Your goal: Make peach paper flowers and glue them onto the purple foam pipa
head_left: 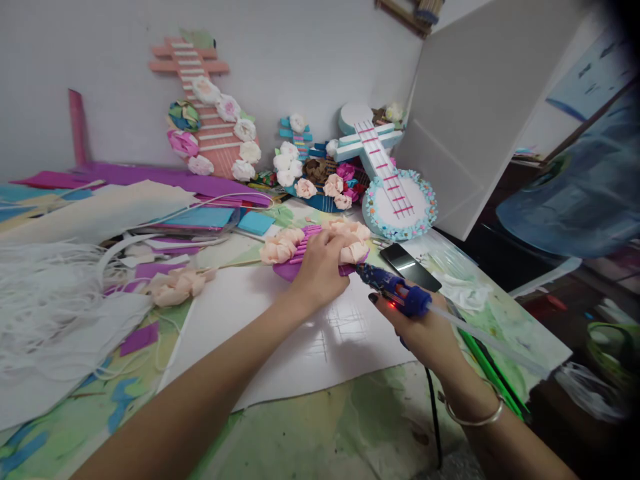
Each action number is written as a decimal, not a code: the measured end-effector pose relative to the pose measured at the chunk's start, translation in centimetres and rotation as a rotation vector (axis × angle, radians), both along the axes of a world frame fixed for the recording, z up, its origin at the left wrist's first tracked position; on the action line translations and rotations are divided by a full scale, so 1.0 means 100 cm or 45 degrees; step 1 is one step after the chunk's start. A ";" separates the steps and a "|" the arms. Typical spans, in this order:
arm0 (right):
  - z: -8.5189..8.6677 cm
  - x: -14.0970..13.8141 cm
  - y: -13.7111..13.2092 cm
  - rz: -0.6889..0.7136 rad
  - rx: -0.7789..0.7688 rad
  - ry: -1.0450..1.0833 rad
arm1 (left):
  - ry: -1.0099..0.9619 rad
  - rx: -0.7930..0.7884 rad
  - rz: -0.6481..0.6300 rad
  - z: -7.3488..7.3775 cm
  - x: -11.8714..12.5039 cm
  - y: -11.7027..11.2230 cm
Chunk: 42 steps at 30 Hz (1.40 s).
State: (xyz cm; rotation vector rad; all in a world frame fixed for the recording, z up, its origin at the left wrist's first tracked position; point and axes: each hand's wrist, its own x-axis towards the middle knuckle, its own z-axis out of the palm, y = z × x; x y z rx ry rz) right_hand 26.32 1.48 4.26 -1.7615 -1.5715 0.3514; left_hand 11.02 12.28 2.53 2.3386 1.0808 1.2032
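My right hand (425, 327) is wrapped round a blue hot glue gun (400, 290) with a red light lit and a clear glue stick (480, 337) out of its back. Its nozzle points left, at the edge of a purple craft piece (285, 272) with pink-purple strips across it. My left hand (323, 263) closes on this piece from above, its fingertips partly hidden among peach paper flowers (356, 239). Another peach flower (283, 247) sits at the piece's left end. Beneath lies a white board (240, 333).
Finished paper instruments, one pink (220, 143) and one pale blue and white (395, 200), lean at the back. A phone (410, 267) lies right of the board. White cord (45, 307) and a loose peach flower (177, 287) are at left. A black cable (434, 413) hangs below my right hand.
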 end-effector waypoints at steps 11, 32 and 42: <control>0.001 -0.002 -0.003 0.031 -0.092 -0.075 | -0.050 0.023 -0.023 -0.007 0.003 0.001; 0.006 -0.003 -0.005 0.059 -0.030 -0.197 | -0.048 0.019 -0.027 -0.007 0.003 -0.001; 0.007 -0.001 -0.012 0.081 0.094 -0.353 | -0.024 -0.030 -0.028 -0.006 0.003 -0.002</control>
